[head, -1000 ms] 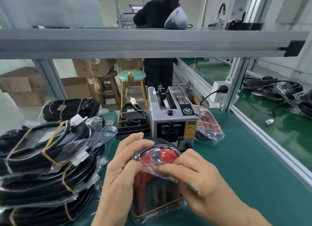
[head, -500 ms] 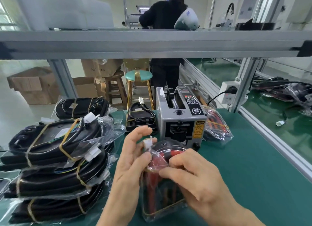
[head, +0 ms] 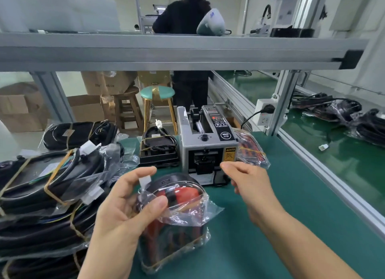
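Note:
A clear plastic bag (head: pixel 177 220) with red and black cable parts inside stands on the green table (head: pixel 270 226) in front of me. My left hand (head: pixel 125 208) grips the folded top of this bag, thumb pressed on the plastic, and a short piece of white tape (head: pixel 144 183) sticks up by its fingers. My right hand (head: pixel 248 183) hovers free to the right of the bag, fingers loosely extended toward the outlet of the grey tape dispenser (head: pixel 205 149). It holds nothing.
Bagged black cable bundles (head: pixel 48 187) are stacked at the left. A black charger unit (head: pixel 158 149) sits left of the dispenser, and another bagged red bundle (head: pixel 250 149) lies at its right. An aluminium rail (head: pixel 333 180) borders the table's right side. A person stands beyond the stools.
My right hand has let go of the bag and moved up and right toward the dispenser. My left hand keeps hold of the bag's folded top with the tape piece.

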`<state>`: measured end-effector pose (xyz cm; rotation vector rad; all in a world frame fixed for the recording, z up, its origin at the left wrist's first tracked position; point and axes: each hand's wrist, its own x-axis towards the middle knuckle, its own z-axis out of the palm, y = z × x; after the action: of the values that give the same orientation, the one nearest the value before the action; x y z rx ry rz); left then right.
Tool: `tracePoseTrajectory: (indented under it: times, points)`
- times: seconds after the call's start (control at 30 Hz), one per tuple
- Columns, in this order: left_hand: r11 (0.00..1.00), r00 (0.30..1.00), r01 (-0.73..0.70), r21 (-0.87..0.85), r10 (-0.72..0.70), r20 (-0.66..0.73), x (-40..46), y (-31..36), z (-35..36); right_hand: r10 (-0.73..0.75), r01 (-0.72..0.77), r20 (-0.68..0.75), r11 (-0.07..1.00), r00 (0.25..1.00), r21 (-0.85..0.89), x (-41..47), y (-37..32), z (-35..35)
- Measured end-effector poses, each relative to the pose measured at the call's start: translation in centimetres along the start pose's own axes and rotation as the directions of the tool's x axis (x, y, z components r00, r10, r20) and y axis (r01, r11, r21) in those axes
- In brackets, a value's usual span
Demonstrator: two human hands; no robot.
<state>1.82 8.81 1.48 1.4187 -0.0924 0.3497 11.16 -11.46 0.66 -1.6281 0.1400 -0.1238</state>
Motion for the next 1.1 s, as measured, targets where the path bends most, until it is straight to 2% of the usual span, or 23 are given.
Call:
tracePoseTrajectory:
  times: [0.1, 0.23, 0.6, 0.77, 0.83, 0.93, 1.0, 1.1]
  points:
    - [1.0, 1.0, -0.012, 0.021, 0.013, -0.02, -0.3, 0.1, -0.2, 0.238, -0.236, -0.013, 0.969, 0.971, 0.071, 2.3, 1.0, 1.9]
    - [0.999, 1.0, -0.014, 0.03, 0.014, -0.003, -0.5, 0.0, -0.2, 0.388, -0.379, -0.094, 0.92, 0.917, 0.104, 3.9, 0.9, 3.5]
    - [1.0, 1.0, -0.02, -0.008, 0.02, 0.006, -0.5, 0.0, -0.3, 0.428, -0.399, -0.132, 0.895, 0.894, 0.2, 4.6, 0.1, 5.0]
    - [1.0, 1.0, -0.012, -0.017, 0.012, 0.0, -0.4, 0.0, -0.2, 0.437, -0.396, -0.194, 0.892, 0.878, 0.218, 4.5, -0.1, 5.6]
    - [1.0, 1.0, -0.013, -0.022, 0.014, 0.007, -0.6, 0.1, -0.1, 0.402, -0.372, -0.084, 0.895, 0.912, 0.247, 3.6, -0.3, 4.8]
    - [0.998, 0.998, -0.054, 0.016, 0.054, 0.008, -0.8, 0.0, -0.1, 0.186, -0.227, 0.158, 0.924, 0.97, 0.309, 1.7, -1.3, 2.7]
    - [0.998, 0.998, -0.066, 0.011, 0.066, -0.003, -0.8, -0.1, 0.0, 0.028, -0.105, 0.249, 0.948, 0.968, 0.3, 0.1, -2.5, 1.3]
    - [0.997, 0.997, -0.072, 0.009, 0.072, 0.003, -0.7, -0.1, 0.2, -0.104, 0.022, 0.369, 0.975, 0.924, 0.221, -2.2, -4.4, 0.1]
